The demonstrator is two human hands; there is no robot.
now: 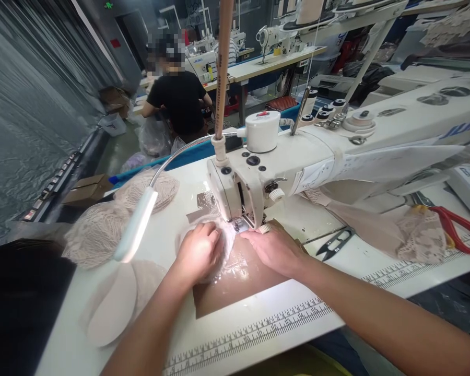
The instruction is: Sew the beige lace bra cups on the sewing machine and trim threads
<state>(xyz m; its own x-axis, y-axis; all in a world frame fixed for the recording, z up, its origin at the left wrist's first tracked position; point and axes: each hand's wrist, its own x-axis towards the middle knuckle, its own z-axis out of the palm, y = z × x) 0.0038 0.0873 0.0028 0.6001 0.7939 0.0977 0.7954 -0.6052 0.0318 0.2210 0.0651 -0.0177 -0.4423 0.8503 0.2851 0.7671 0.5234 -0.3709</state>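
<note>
My left hand (199,249) lies curled over a pale lace fabric piece (227,244), holding it beside the presser foot (241,225) of a white sewing machine (235,190). My right hand (274,250) is on the other side of the foot, its fingers close together at the needle area. Whatever is between those fingertips is too small to make out. Under both hands a brown sheet (235,292) covers part of the white table (172,313). A bright lamp (138,224) on a bendable metal neck shines from the left.
Stacks of lace pieces (97,232) and smooth beige pads (113,313) lie at left. Thread snips (336,243), red-handled scissors (460,230) and lace scraps (423,235) lie at right. A printed ruler (258,334) runs along the front edge. A person (180,99) sits beyond the table.
</note>
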